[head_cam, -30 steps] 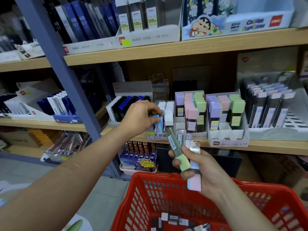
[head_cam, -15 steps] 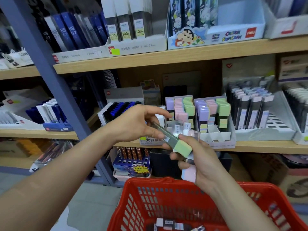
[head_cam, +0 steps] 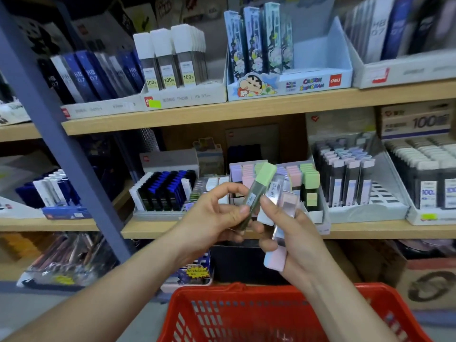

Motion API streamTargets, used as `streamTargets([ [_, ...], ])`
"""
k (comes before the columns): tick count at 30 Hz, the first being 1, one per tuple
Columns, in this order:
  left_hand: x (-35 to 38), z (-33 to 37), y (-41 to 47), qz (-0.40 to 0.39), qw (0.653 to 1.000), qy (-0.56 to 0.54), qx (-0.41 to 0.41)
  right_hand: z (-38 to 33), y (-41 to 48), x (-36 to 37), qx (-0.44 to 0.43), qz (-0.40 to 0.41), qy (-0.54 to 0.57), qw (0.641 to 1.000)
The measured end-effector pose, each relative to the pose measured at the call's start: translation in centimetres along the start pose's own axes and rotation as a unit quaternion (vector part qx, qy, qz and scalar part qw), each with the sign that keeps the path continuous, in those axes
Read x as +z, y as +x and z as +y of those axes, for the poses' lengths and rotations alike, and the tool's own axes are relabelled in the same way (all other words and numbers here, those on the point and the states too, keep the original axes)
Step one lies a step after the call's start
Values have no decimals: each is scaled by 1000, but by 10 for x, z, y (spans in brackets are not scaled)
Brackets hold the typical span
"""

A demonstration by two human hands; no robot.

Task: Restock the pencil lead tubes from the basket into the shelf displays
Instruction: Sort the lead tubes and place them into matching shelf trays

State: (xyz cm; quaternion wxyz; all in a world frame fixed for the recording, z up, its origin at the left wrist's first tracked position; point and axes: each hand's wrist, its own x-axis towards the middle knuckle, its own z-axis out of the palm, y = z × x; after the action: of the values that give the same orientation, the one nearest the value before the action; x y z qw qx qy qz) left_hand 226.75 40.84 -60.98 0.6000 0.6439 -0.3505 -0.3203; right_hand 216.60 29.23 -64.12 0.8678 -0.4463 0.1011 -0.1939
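While the hands meet above it, the basket (head_cam: 237, 291): red plastic, nearest the camera at the bottom edge of the view; its contents cannot be made out.
Right hand (head_cam: 303, 243): curled round a bundle of pastel-capped tubes (head_cam: 287, 206), held roughly upright, some caps up, a pink cap at the bottom.
Left hand (head_cam: 212, 215): thumb and fingertips pinch the lower end of the green-capped tube (head_cam: 256, 191).
Contact between hands: the right thumb lies just beside the green-capped tube; whether it touches cannot be told.
Long axis of the tube: tilted, green cap up and to the right, dark end down in the left-hand pinch.
Bearing to target: the pastel display (head_cam: 312, 180) stands directly beyond the hands, at the front edge of the middle shelf (head_cam: 370, 229); the raised cap already points toward its green columns.
Nearer hand: the right lies closer to the display but is fully occupied.
Judgement: the left hand makes the placement, reaching forward and right and bringing the tube upright over a green column.
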Motion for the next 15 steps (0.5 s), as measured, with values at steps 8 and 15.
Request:
streamTargets([
  [8, 10, -5, 4, 15, 820, 531, 212, 8, 5, -3, -59, 63, -117, 989],
  [15, 8, 11, 10, 99, 920, 354, 135, 4, 3, -9, -63, 14, -157, 985],
])
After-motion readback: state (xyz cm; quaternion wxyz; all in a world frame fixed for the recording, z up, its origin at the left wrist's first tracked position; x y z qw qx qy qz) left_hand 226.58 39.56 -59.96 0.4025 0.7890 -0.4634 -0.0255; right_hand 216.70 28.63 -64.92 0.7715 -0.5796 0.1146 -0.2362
